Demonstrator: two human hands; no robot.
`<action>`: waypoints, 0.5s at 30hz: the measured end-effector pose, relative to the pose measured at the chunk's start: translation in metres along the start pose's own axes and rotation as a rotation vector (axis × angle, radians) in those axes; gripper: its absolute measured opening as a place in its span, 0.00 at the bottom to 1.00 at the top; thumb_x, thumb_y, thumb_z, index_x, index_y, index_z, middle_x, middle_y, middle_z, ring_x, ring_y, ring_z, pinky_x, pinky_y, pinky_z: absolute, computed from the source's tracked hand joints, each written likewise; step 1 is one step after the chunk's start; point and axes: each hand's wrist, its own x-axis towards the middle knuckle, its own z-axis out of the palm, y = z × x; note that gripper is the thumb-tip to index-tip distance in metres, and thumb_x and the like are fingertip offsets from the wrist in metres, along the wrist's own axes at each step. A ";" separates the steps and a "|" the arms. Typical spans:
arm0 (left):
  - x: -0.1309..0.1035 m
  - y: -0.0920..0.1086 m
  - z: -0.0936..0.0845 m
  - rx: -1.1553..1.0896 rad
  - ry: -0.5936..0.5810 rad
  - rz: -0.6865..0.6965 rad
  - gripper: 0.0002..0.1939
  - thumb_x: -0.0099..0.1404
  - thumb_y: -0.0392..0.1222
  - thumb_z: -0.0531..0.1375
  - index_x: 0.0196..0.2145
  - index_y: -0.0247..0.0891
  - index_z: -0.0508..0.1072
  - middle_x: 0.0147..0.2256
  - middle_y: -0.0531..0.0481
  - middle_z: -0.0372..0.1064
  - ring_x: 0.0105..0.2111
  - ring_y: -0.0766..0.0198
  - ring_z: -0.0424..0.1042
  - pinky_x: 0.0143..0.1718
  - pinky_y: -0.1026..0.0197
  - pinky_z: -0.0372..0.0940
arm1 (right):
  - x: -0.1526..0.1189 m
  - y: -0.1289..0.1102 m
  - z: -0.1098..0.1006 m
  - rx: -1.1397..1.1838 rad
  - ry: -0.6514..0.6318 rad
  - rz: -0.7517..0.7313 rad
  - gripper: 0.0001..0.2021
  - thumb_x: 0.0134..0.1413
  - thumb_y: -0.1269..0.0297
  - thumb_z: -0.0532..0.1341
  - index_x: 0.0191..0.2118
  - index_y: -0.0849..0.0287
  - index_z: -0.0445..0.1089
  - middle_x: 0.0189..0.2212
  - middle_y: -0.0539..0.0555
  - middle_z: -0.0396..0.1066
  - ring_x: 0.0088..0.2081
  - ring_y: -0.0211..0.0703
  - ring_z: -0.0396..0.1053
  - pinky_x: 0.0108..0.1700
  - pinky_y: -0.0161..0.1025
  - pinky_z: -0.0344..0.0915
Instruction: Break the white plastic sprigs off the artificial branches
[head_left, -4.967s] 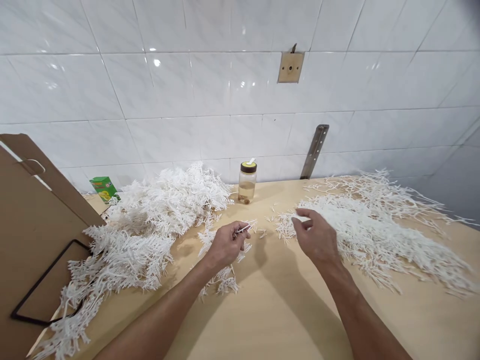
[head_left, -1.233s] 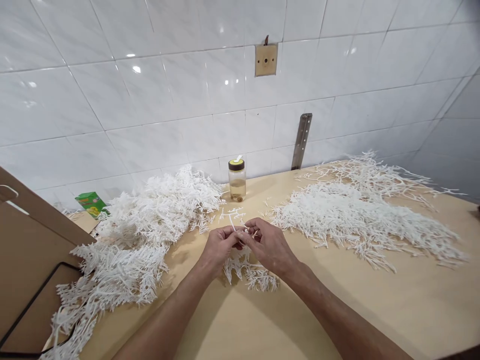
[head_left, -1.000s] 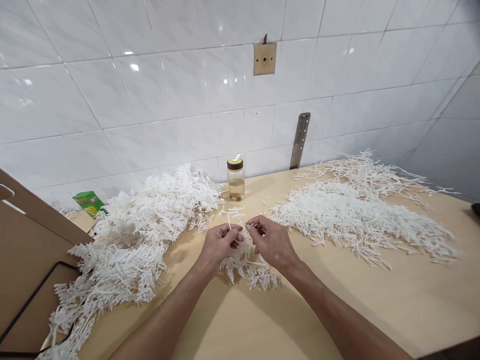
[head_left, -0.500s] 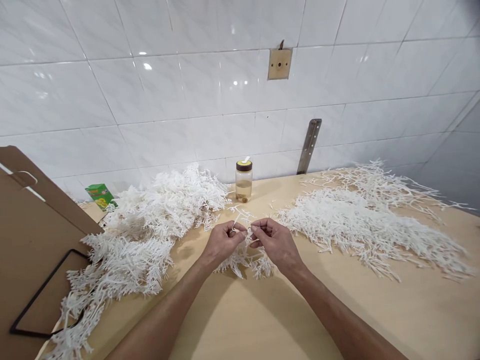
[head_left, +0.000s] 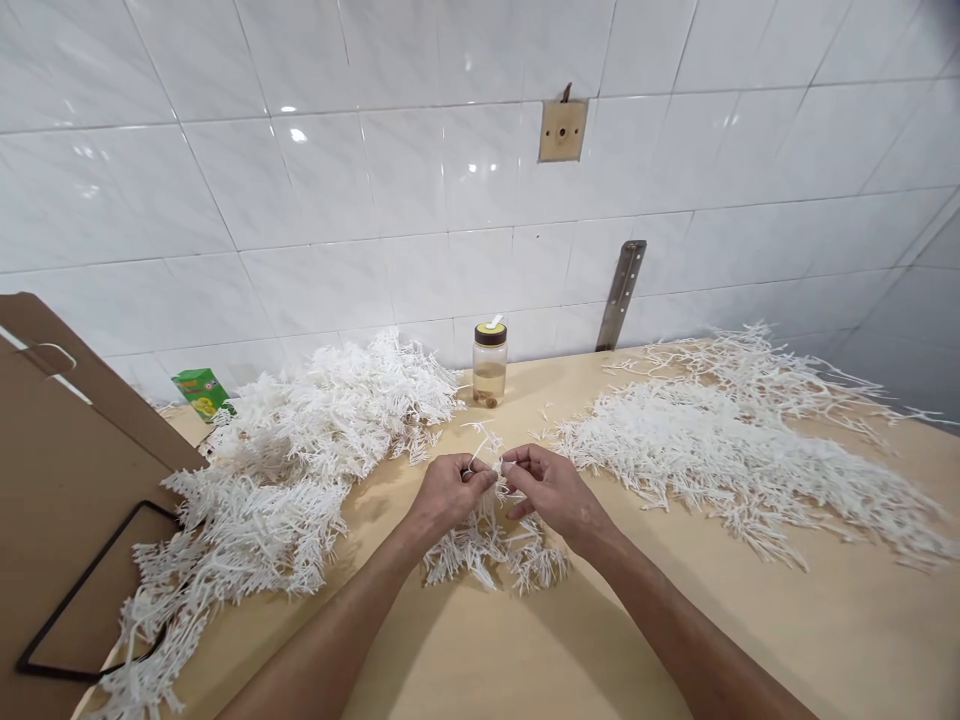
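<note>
My left hand (head_left: 454, 492) is closed, thumb against forefinger, on a white branching plastic sprig (head_left: 486, 445) whose bare twigs stick up beyond the fingers. Close beside it, my right hand (head_left: 551, 490) pinches the same piece between thumb and forefinger, its other fingers loosely curled. The exact spot where the fingertips meet the stems is too small to make out. Bushy white branch ends (head_left: 480, 550) hang below both hands and rest on the light wooden table (head_left: 487, 650).
A large heap of white sprigs (head_left: 330, 410) lies on the left, another pile (head_left: 720, 440) on the right. Behind my hands stands a lidded jar (head_left: 490, 375) of liquid. A cardboard box (head_left: 67, 520) and a small green box (head_left: 201, 393) are at left. A metal bracket (head_left: 621, 295) stands against the wall.
The bushy ends below my hands have dropped lower and spread slightly. My right hand's lower fingers have loosened a little. Both hands remain at nearly the same place.
</note>
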 end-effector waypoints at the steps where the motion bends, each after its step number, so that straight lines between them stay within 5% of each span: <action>1: -0.001 0.001 0.001 0.015 0.000 0.004 0.11 0.54 0.47 0.62 0.24 0.35 0.71 0.17 0.59 0.53 0.17 0.72 0.50 0.20 0.66 0.48 | 0.000 -0.001 -0.001 -0.017 -0.011 0.005 0.15 0.51 0.54 0.63 0.39 0.60 0.71 0.28 0.51 0.70 0.26 0.39 0.71 0.24 0.36 0.73; 7: -0.003 0.001 0.003 0.130 0.007 0.052 0.11 0.56 0.47 0.60 0.25 0.36 0.73 0.18 0.58 0.55 0.19 0.71 0.52 0.21 0.66 0.48 | 0.005 0.000 -0.004 -0.117 0.012 0.073 0.11 0.50 0.56 0.63 0.31 0.61 0.71 0.18 0.45 0.64 0.16 0.34 0.65 0.20 0.33 0.69; 15: -0.007 0.009 -0.002 0.214 -0.059 0.139 0.10 0.59 0.45 0.57 0.26 0.37 0.73 0.19 0.56 0.59 0.20 0.68 0.55 0.22 0.65 0.49 | 0.003 -0.001 -0.008 -0.306 0.061 0.005 0.09 0.54 0.59 0.59 0.31 0.59 0.71 0.20 0.48 0.69 0.18 0.37 0.68 0.23 0.35 0.65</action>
